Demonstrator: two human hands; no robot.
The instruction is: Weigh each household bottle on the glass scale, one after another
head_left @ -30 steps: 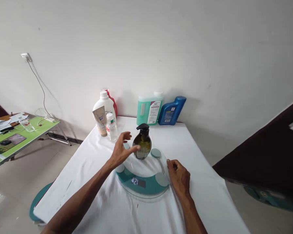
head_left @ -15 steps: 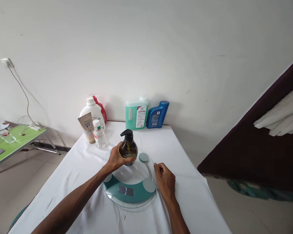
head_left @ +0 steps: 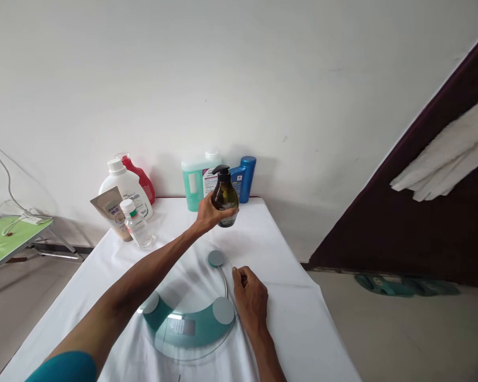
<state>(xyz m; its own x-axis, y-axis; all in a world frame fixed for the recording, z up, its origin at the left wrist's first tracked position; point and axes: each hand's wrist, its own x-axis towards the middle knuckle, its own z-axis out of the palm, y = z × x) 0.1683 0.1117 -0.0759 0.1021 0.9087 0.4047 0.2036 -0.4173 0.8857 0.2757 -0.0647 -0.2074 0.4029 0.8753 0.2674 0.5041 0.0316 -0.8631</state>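
My left hand [head_left: 208, 213] grips a dark brown pump bottle [head_left: 224, 197] and holds it in the air over the far part of the table, in front of the green jug. A round glass scale [head_left: 185, 313] with a teal band and lit display lies on the white tablecloth [head_left: 287, 329] below my arm, nothing on it. My right hand [head_left: 250, 297] rests on the cloth at the scale's right rim, fingers curled, holding nothing.
Against the wall stand a green liquid jug [head_left: 193, 180], a blue bottle [head_left: 245, 175], a white jug [head_left: 125, 185], a red bottle [head_left: 141, 178], a beige tube [head_left: 111, 209] and a small clear bottle [head_left: 135, 223]. A green folding table [head_left: 8, 241] is at left; sandals [head_left: 402, 285] lie on the floor at right.
My left hand closed on the pump bottle, lifted it off the scale and carried it away toward the wall. The right hand stayed beside the scale.
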